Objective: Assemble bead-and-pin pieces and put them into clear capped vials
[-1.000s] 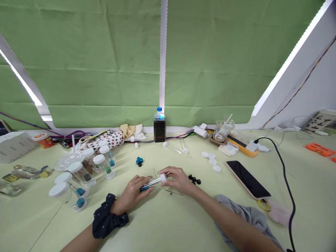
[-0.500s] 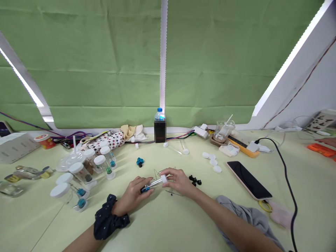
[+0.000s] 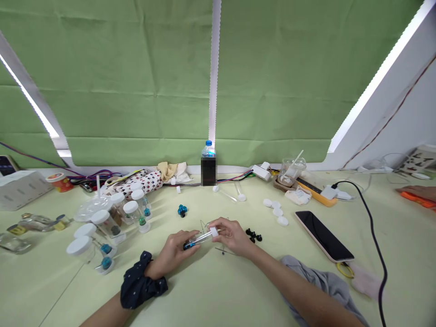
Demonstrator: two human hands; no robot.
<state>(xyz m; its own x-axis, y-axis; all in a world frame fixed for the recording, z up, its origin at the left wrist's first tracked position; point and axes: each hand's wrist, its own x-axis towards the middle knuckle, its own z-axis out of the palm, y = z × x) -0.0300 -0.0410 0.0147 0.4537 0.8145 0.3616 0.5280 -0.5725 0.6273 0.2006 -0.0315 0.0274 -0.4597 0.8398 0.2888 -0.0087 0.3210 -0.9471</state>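
Observation:
My left hand (image 3: 174, 250) is closed around the lower end of a clear vial (image 3: 202, 237), which lies tilted just above the table. A blue and dark piece (image 3: 189, 245) shows inside that end. At the other end, the fingers of my right hand (image 3: 233, 236) are pinched round a white cap (image 3: 214, 232); whether it turns freely or sits tight I cannot tell. Thin metal wires (image 3: 225, 251) lie beneath my hands. Several small black pieces (image 3: 252, 235) are beside my right hand, and a blue cluster of small pieces (image 3: 182, 210) sits behind my left.
Several white-capped vials (image 3: 138, 213) stand at left. Loose white caps (image 3: 277, 212) and a phone (image 3: 323, 236) lie at right, near a black cable (image 3: 371, 227) and grey cloth (image 3: 316, 277). A bottle (image 3: 209, 150) stands behind. Another person's hand (image 3: 420, 191) is at the far right.
My two hands keep the same grip on the vial and cap. At the far right, the other person's hand has moved further into view, over the orange object. The view has shifted slightly.

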